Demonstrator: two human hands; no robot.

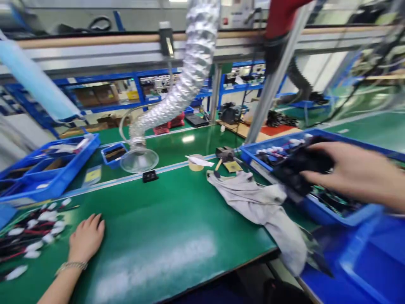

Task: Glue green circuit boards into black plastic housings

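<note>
My left hand [87, 237] lies flat on the green table mat [164, 219], fingers together and extended, with nothing under it that shows. Beside it, at the left edge, is a pile of black and red wires with white connectors [41, 228]. Over the blue bin [351, 217] on the right, my right hand [344, 169] grips a blurred black object [297, 169] between thumb and fingers. That bin contains more wired parts. A grey cloth [259, 202] is draped over the table edge next to the bin.
A silver duct with a clear funnel [139, 160] hangs over the table. Near it are a small black part [149, 176], a tape roll [196, 163] and a small blue box [114, 154]. A divided blue tray [63, 177] stands left; another blue bin [376, 257] is lower right.
</note>
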